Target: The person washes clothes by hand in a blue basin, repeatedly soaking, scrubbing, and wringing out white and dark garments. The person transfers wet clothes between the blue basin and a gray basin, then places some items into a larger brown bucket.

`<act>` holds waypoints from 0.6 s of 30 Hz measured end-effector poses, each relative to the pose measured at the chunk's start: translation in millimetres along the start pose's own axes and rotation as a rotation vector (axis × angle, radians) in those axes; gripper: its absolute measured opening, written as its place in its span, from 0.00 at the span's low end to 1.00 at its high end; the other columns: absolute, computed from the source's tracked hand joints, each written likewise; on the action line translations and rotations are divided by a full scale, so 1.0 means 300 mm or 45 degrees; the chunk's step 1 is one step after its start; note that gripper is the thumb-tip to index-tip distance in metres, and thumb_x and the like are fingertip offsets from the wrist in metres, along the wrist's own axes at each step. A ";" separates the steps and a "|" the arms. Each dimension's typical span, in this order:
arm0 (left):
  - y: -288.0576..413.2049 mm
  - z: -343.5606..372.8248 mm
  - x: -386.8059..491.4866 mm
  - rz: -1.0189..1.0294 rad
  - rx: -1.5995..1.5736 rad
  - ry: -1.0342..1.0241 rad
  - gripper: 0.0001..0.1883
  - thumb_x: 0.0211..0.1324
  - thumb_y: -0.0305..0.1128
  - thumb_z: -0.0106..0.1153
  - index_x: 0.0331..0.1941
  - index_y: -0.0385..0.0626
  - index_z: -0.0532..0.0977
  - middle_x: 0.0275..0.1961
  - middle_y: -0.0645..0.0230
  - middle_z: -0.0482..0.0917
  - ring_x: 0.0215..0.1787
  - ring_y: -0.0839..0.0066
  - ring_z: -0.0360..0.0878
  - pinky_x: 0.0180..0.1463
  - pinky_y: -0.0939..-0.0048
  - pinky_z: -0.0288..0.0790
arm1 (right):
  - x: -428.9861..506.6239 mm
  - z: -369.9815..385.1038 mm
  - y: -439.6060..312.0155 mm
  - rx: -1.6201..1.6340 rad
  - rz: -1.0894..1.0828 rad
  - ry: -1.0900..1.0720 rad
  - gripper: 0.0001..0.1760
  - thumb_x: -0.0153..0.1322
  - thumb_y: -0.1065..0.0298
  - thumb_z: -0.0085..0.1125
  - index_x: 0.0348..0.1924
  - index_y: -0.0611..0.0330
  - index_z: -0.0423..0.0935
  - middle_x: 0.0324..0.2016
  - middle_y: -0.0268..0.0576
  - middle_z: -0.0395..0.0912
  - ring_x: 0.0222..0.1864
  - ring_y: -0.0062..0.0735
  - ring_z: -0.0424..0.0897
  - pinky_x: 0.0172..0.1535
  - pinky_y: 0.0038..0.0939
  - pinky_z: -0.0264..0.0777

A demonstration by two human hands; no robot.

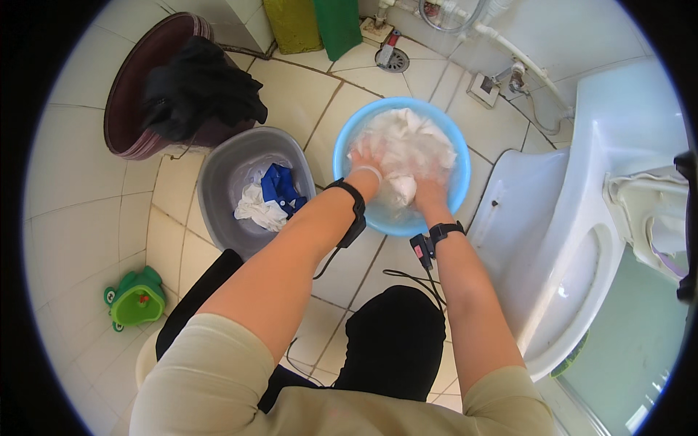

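A light-blue plastic basin (464, 163) of cloudy water stands on the tiled floor before me, with a soaked white cloth (406, 131) bunched inside. My left hand (368, 161) is in the water at the basin's left side, its fingers spread against the cloth's edge. On the right side, my right hand (432, 185) dips under the water beside the cloth; its fingers are blurred and mostly hidden. Between my hands a puffed white fold of the cloth rises above the surface. Both wrists carry black strapped devices with cables.
Left of the basin, a grey tub (218, 180) holds white and blue cloths (279, 185). Black clothing (202, 92) hangs over a dark-red bucket (125, 109). A green frog-shaped container (136, 305) is at lower left. White ceramic fixture (523, 261) at right; floor drain (398, 61) behind.
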State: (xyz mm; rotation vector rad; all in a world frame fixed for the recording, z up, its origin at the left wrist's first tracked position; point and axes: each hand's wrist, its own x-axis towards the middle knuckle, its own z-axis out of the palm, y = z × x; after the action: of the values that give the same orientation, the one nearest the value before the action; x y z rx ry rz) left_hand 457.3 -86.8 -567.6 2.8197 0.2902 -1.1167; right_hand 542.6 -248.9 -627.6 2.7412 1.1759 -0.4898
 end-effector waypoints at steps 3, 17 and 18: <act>-0.002 -0.104 -0.091 0.045 -0.084 -0.164 0.49 0.46 0.54 0.65 0.71 0.75 0.48 0.76 0.58 0.31 0.74 0.35 0.25 0.67 0.27 0.39 | -0.017 -0.110 0.042 -0.024 -0.276 -0.214 0.55 0.53 0.44 0.71 0.70 0.26 0.51 0.73 0.51 0.32 0.71 0.69 0.38 0.66 0.64 0.45; 0.108 0.036 0.013 -0.124 -0.348 -0.116 0.51 0.43 0.64 0.61 0.71 0.64 0.52 0.76 0.56 0.34 0.76 0.49 0.33 0.70 0.36 0.39 | 0.012 0.001 0.023 0.099 -0.324 -0.580 0.47 0.55 0.34 0.64 0.60 0.53 0.68 0.61 0.57 0.62 0.62 0.56 0.62 0.64 0.46 0.55; 0.103 0.025 0.020 -0.116 -0.403 -0.170 0.56 0.37 0.59 0.68 0.71 0.60 0.50 0.76 0.58 0.39 0.76 0.53 0.37 0.72 0.42 0.42 | 0.033 -0.004 0.021 0.154 -0.246 -0.670 0.42 0.53 0.37 0.68 0.54 0.56 0.74 0.54 0.53 0.72 0.56 0.52 0.69 0.61 0.43 0.61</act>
State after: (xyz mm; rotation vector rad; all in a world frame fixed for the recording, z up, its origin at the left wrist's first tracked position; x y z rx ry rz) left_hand 463.0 -117.2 -576.7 2.4664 0.5363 -1.1539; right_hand 553.8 -246.2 -629.8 2.3598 1.2905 -1.2474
